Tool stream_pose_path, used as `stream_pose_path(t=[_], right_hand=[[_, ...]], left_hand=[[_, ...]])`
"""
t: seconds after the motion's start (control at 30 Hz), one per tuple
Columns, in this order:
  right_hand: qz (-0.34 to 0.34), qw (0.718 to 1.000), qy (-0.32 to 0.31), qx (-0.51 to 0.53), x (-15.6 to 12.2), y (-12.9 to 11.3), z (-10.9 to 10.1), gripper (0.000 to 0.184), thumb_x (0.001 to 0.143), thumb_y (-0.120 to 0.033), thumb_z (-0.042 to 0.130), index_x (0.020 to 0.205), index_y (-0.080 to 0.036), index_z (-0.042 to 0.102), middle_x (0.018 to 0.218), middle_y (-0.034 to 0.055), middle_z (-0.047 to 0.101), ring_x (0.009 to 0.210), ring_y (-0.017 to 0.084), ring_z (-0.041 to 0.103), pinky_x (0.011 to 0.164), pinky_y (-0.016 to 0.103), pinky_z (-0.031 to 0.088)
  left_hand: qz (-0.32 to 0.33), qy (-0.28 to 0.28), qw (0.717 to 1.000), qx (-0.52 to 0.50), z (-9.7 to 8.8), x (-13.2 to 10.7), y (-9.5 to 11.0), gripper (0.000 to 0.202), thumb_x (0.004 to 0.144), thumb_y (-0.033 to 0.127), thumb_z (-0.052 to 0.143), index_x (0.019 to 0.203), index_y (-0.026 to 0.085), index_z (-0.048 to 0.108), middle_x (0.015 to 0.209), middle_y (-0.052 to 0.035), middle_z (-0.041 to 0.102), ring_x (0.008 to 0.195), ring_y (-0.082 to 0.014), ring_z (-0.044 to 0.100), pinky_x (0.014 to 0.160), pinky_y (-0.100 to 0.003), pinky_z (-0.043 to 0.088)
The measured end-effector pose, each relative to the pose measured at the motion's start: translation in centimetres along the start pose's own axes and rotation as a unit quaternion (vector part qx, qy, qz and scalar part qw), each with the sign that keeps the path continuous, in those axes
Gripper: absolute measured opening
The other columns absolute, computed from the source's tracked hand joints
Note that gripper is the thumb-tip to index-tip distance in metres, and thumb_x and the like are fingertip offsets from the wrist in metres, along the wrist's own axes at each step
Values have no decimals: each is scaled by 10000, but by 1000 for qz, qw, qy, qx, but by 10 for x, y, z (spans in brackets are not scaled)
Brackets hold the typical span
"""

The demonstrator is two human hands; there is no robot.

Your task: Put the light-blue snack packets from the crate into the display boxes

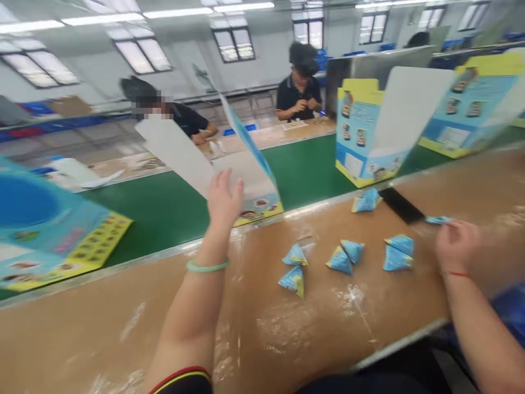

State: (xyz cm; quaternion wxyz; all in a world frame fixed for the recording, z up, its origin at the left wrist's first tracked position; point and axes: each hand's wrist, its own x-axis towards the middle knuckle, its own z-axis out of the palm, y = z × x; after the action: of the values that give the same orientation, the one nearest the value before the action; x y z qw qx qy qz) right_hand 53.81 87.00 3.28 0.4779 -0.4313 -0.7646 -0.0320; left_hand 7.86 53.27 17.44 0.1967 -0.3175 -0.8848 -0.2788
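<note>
My left hand (225, 200) is stretched out at the near side of an open-topped carton (260, 205) on the green belt. Its fingers are extended with the thumb apart, and I see nothing held in them; whether they touch the carton is unclear. Over the right part of the worktop, my right hand (457, 243) is closed, pinching a small blue packet (438, 220) that sticks out past the fingertips. To its left lie blue-and-yellow pyramid-shaped packets in small groups: a left group (293, 279), a middle group (346, 257), a right group (398, 257) and a farther group (367, 201).
A black flat object (401, 205) lies beside the farther packets. More printed cartons stand on the green conveyor belt (305, 169), one at right (356, 137) and one at left (61, 235). Across the belt, two people sit working at a bench.
</note>
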Motion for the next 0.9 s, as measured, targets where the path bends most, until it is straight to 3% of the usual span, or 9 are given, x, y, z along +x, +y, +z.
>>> stream_pose_path(t=[0.1, 0.17, 0.3, 0.37, 0.47, 0.6, 0.73, 0.8, 0.9], right_hand=[[11, 999, -4, 45, -6, 11, 3, 225, 868, -370, 431, 744, -232, 558, 773, 139, 664, 775, 282, 627, 763, 436, 527], [9, 998, -11, 61, -7, 15, 7, 248, 895, -380, 435, 744, -229, 561, 743, 99, 661, 724, 241, 617, 721, 383, 514], [8, 994, -31, 104, -7, 23, 13, 234, 907, -329, 463, 721, -222, 557, 690, 52, 626, 656, 196, 564, 665, 332, 457], [7, 993, -50, 108, -6, 28, 15, 239, 912, -309, 466, 706, -221, 551, 682, 45, 613, 652, 190, 548, 658, 325, 438], [4, 992, -60, 110, -4, 37, 18, 245, 915, -300, 471, 696, -220, 549, 695, 52, 611, 680, 199, 548, 679, 334, 431], [-11, 993, -59, 105, 0, 51, 22, 220, 894, -274, 493, 687, -224, 547, 708, 67, 620, 746, 232, 548, 743, 373, 422], [-18, 990, -71, 118, 5, 67, 22, 207, 898, -245, 503, 698, -225, 552, 721, 63, 629, 781, 240, 545, 768, 381, 417], [-6, 990, -69, 127, 8, 77, 22, 202, 900, -229, 504, 704, -225, 549, 722, 62, 628, 777, 241, 535, 756, 378, 411], [8, 989, -57, 136, 13, 91, 23, 206, 898, -199, 506, 697, -223, 544, 703, 54, 622, 741, 233, 518, 719, 367, 396]], left_hand=[[8, -114, 988, 101, 9, 12, 7, 545, 913, 491, 492, 1333, 164, 607, 1341, -163, 619, 1315, -370, 504, 1151, -544, 362], [17, -122, 983, 137, 15, 11, 11, 566, 885, 493, 507, 1294, 121, 630, 1307, -192, 635, 1285, -400, 510, 1116, -600, 362], [88, 126, 987, 52, 32, -5, 33, 616, 840, 473, 534, 1288, 53, 586, 1404, -251, 530, 1307, -365, 486, 1119, -561, 365], [171, 172, 970, -4, 50, -14, 60, 478, 856, 421, 522, 1179, 83, 626, 1280, -223, 596, 1242, -319, 536, 1109, -513, 389], [326, -4, 944, -49, 90, -25, 123, 390, 883, 373, 543, 1196, 161, 639, 1266, -160, 625, 1228, -283, 560, 1101, -469, 415], [453, -226, 858, -93, 160, -25, 229, 795, 817, 443, 714, 1520, 227, 411, 1628, -152, 315, 1431, -313, 412, 1165, -472, 387], [490, -310, 809, -95, 228, -22, 319, 1186, 610, 595, 872, 1584, 223, 306, 1679, -193, 150, 1511, -375, 295, 1205, -473, 337], [489, -341, 801, -46, 255, -27, 348, 1103, 610, 611, 865, 1542, 244, 403, 1637, -185, 266, 1451, -366, 406, 1156, -444, 406], [480, -344, 807, 14, 280, -44, 371, 698, 745, 523, 796, 1362, 250, 622, 1433, -152, 513, 1211, -307, 626, 1000, -396, 531]])
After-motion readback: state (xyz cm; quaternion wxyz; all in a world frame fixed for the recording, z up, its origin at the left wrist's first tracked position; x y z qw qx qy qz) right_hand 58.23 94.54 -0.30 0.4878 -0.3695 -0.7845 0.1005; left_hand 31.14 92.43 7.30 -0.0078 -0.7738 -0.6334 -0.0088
